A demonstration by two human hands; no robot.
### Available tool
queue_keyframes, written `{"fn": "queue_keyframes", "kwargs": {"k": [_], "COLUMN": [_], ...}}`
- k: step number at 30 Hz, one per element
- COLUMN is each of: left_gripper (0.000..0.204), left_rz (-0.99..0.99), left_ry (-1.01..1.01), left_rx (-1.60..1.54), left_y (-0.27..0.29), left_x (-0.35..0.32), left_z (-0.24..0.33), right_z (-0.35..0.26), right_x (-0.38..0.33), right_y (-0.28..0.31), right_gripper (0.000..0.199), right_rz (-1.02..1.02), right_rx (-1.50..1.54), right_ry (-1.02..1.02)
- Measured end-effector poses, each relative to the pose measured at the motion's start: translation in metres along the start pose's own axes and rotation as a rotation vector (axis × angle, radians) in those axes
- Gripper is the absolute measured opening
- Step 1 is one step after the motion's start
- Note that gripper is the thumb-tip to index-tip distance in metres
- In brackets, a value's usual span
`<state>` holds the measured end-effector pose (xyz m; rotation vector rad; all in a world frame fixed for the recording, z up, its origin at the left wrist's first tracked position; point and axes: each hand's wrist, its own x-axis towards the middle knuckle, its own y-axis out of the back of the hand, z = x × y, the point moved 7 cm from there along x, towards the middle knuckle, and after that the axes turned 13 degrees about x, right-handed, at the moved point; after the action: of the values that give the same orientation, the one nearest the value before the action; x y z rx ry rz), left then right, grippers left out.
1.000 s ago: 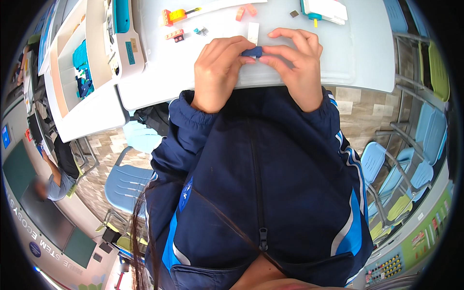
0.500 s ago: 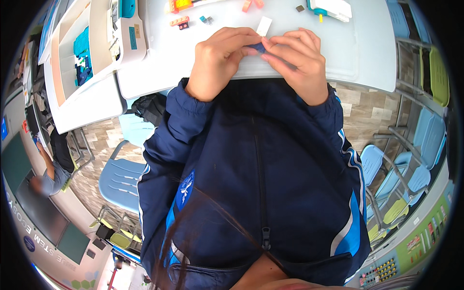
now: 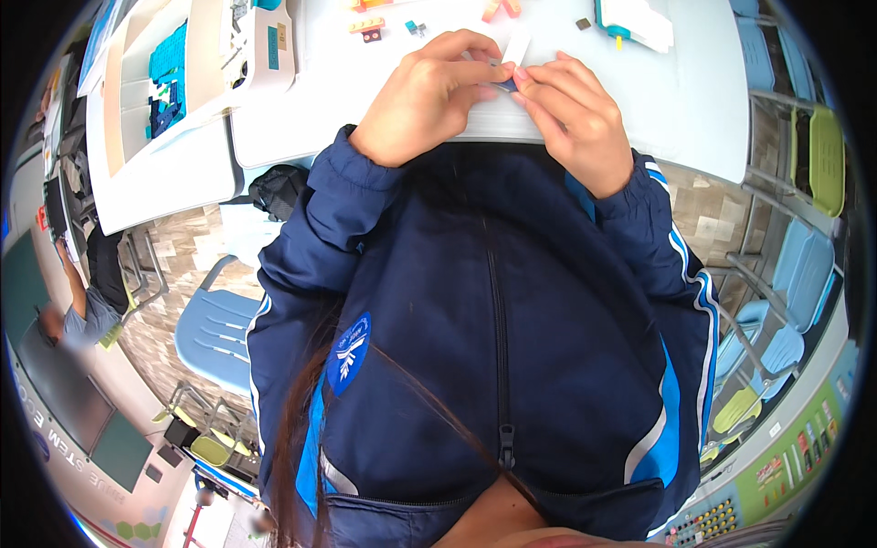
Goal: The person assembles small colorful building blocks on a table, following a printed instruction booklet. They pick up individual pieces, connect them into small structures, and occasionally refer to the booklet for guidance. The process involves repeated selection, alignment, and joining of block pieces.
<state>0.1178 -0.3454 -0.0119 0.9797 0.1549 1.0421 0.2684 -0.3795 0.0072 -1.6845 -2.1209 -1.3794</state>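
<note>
Over the table's near edge, my left hand (image 3: 425,91) and my right hand (image 3: 575,114) meet with fingertips pinched. Between them is a small dark blue building piece (image 3: 505,86), mostly covered by fingers. A flat white piece (image 3: 517,47) sticks up from between the fingertips; whether it is joined to the blue one I cannot tell. Beyond my hands lie an orange and dark brick piece (image 3: 368,30), a small teal and grey piece (image 3: 416,28) and a coral-coloured piece (image 3: 501,9).
A white and teal model (image 3: 635,23) and a small dark square piece (image 3: 583,24) lie at the far right. To the left stands a white sorting tray (image 3: 206,82) holding teal and blue bricks. A blue chair (image 3: 215,333) is at my left; a person (image 3: 91,306) sits beyond.
The table and its pieces have shifted slightly right and up in view. My left fingers have lifted and spread a little, while both hands keep the pinch on the blue piece.
</note>
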Motion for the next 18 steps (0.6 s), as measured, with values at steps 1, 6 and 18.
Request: {"fn": "queue_keyframes", "kwargs": {"k": [1, 6, 18], "left_gripper": [0.033, 0.052, 0.028], "left_rz": [-0.014, 0.031, 0.206], "left_ry": [-0.007, 0.030, 0.207], "left_rx": [-0.010, -0.065, 0.014], "left_y": [0.003, 0.017, 0.025], "left_x": [0.001, -0.004, -0.029], "left_z": [0.000, 0.005, -0.005], "right_z": [0.000, 0.000, -0.006], "right_x": [0.001, 0.002, 0.009], "right_y": [0.000, 0.002, -0.011], "right_gripper": [0.015, 0.015, 0.018], "right_rz": [0.005, 0.026, 0.057], "right_rx": [-0.006, 0.025, 0.074], "right_ry": [0.011, -0.007, -0.001]}}
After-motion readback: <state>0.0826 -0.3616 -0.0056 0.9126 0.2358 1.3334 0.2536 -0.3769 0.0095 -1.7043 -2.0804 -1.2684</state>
